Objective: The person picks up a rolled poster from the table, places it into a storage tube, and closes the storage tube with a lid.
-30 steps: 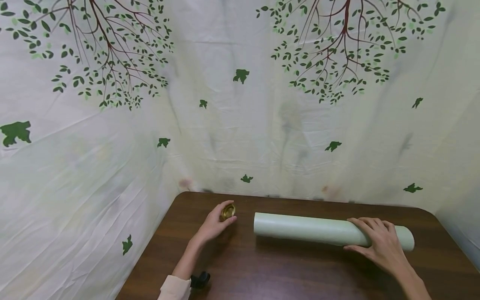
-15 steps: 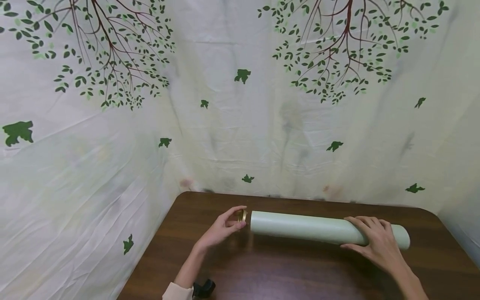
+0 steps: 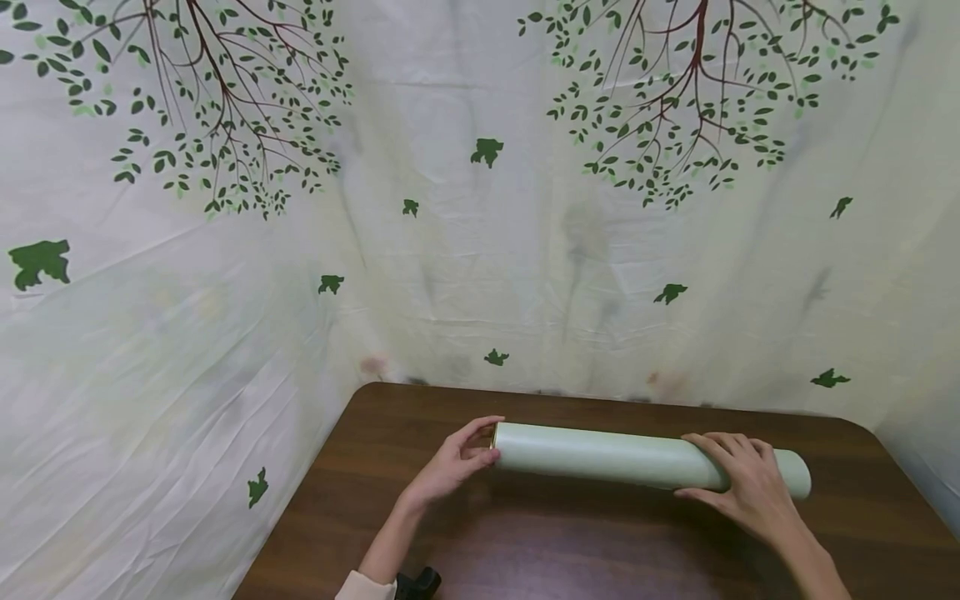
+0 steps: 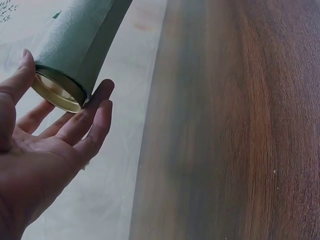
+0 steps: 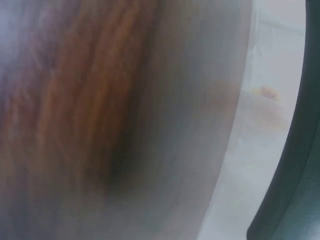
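Note:
A long pale green tube (image 3: 585,452) lies level over the table, gripped near its right end by my right hand (image 3: 750,483), thumb on the near side and fingers over the top. My left hand (image 3: 446,467) holds a round gold cap (image 4: 50,96) between thumb and fingers at the tube's left end. In the left wrist view the cap's rim stands against the tube's end, with the thumb on one side and fingertips on the other. The right wrist view shows only a dark strip of the tube (image 5: 300,195) at its right edge; the right hand is outside it.
The brown wooden table (image 3: 570,542) has rounded far corners. Behind it and to the left hangs a white cloth (image 3: 450,275) printed with branches and green leaves. A black wrist device (image 3: 417,583) sits below the left hand, beside a light sleeve (image 3: 367,587).
My left hand has moved right, turning the gold cap to face the tube and bringing it against the left end. The right hand and tube have shifted slightly left.

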The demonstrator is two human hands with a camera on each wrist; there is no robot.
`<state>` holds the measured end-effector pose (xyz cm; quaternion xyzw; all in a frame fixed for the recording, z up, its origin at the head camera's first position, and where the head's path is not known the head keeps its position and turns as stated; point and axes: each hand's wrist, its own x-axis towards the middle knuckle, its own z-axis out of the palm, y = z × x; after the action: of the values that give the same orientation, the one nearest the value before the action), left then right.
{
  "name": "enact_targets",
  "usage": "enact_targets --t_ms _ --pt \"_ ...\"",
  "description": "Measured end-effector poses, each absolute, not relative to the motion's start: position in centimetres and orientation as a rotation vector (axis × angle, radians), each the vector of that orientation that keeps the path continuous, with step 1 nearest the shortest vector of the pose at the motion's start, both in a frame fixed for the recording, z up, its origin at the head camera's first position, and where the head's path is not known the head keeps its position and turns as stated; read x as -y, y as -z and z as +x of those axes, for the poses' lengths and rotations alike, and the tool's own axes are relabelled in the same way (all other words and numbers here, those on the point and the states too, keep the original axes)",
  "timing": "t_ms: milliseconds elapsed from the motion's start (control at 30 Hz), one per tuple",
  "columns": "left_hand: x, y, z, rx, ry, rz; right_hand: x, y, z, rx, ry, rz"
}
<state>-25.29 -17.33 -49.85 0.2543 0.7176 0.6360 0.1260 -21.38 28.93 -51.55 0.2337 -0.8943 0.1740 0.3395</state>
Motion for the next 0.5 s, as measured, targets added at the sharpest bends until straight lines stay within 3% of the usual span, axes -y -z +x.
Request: enact_targets --t_ms 500 --pt "19.1 49.6 -26.0 -1.936 -1.839 0.974 -29.8 50.3 -21.2 2.388 -0.405 0.641"
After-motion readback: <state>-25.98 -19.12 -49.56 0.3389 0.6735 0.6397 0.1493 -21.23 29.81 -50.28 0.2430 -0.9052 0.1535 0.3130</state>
